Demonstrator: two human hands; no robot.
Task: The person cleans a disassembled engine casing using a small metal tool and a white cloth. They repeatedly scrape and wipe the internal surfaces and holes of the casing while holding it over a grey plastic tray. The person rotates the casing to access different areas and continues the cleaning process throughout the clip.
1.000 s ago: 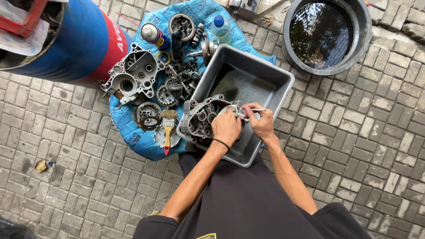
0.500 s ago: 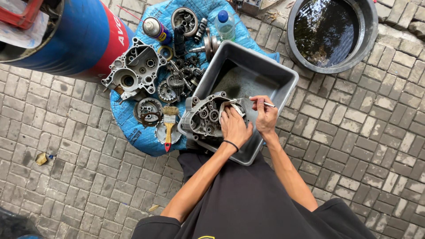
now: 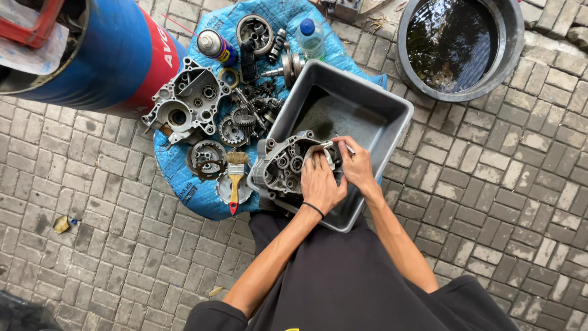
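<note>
The left hand (image 3: 320, 184) lies flat over a grey cast-metal engine case half (image 3: 288, 167), fingers spread and pressing on it, a dark band at the wrist. The right hand (image 3: 356, 167) is pinched around a thin pale tool (image 3: 343, 146) whose tip pokes out past the fingers. The case sits at the near left edge of the grey plastic tub (image 3: 373, 116), in the middle of the frame. Compared with a second ago, the right hand has slid from the case's upper right edge toward the left hand, and the tool now points up and left rather than out to the right — the work seems to have shifted to another spot on the same casting.

The case is dull, ribbed aluminium with round bearing bores. To the left, on a crinkled blue tarp (image 3: 184, 184), lie a second case half (image 3: 187, 101), toothed gears (image 3: 236, 125) and a wooden-handled paintbrush (image 3: 234, 178) with pale bristles. A smooth blue drum (image 3: 116, 55) fills the upper left; a black basin of dark water (image 3: 459, 43) sits upper right on grey paving bricks.
</note>
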